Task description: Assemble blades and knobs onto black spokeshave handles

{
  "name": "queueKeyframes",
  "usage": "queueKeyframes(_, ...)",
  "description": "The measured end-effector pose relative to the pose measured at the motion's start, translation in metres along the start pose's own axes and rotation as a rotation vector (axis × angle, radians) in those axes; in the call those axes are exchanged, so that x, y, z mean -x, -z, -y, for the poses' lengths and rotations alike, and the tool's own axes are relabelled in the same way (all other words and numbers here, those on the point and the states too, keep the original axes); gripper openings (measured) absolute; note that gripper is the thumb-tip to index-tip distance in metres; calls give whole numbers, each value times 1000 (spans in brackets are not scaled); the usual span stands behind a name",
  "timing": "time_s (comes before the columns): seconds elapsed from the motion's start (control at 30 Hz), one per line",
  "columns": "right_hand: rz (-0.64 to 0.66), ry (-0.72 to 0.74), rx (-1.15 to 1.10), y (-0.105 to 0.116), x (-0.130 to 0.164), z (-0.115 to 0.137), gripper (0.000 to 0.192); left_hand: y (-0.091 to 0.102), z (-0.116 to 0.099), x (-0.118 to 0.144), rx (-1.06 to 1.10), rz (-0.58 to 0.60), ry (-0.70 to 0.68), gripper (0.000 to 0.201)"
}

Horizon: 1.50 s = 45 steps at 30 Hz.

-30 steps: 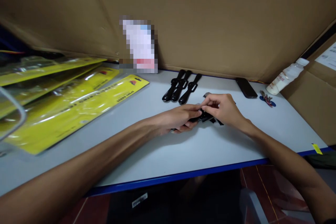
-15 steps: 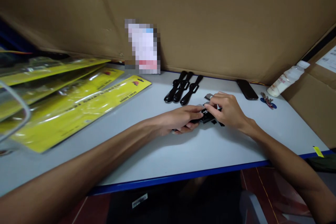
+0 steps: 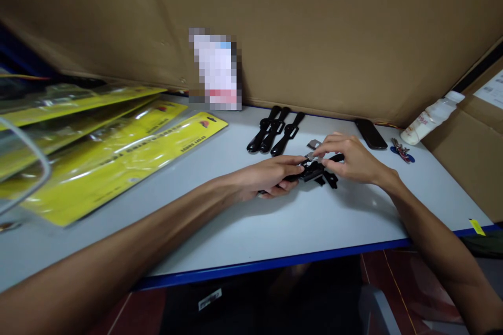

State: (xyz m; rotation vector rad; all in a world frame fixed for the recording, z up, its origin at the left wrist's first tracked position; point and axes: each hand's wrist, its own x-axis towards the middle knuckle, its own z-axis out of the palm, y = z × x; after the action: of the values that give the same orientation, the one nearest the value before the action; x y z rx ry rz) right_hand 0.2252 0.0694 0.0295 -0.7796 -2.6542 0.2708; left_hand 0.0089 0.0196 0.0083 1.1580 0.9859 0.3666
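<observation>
My left hand point(image 3: 271, 175) rests on the white table point(image 3: 275, 225) and grips a black plastic strap piece point(image 3: 312, 171) by its near end. My right hand point(image 3: 351, 157) pinches a small grey metal part point(image 3: 310, 156) against the far end of that black piece. More small black pieces point(image 3: 330, 180) lie under and beside my right hand. A second grey metal part point(image 3: 313, 144) lies on the table just behind the fingers. Three finished black straps point(image 3: 275, 131) lie side by side further back.
Yellow packaged cards in clear sleeves point(image 3: 106, 157) cover the left of the table. A dark phone point(image 3: 370, 133), keys point(image 3: 401, 150) and a white bottle point(image 3: 430, 116) lie at the back right. Cardboard walls point(image 3: 314, 26) close off the back and right.
My right hand has drawn slightly right and back, uncovering the black pieces beneath it. The left hand stays put on the black strap piece.
</observation>
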Motion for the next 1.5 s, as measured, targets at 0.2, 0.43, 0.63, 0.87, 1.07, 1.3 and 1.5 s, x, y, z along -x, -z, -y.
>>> queueKeyframes(0.2,59,-17,49,-4,1,-1,31,0,1,-2,28,-25,-1,26)
queueKeyframes(0.43,36,-4,59,-7,2,-2,29,0,2,-1,31,-34,-3,23)
queueKeyframes(0.63,34,8,36,-6,3,-3,27,2,4,-2,35,-26,-8,23)
queueKeyframes(0.87,31,16,41,-8,2,-1,35,2,5,-2,39,-38,-9,24)
queueKeyframes(1.07,-6,14,14,-7,2,3,23,2,3,0,33,-12,-15,14)
queueKeyframes(1.3,-89,87,88,-15,1,11,21,1,2,0,19,17,-16,12)
queueKeyframes(1.5,-45,63,118,-18,2,13,24,1,2,0,14,16,-6,10)
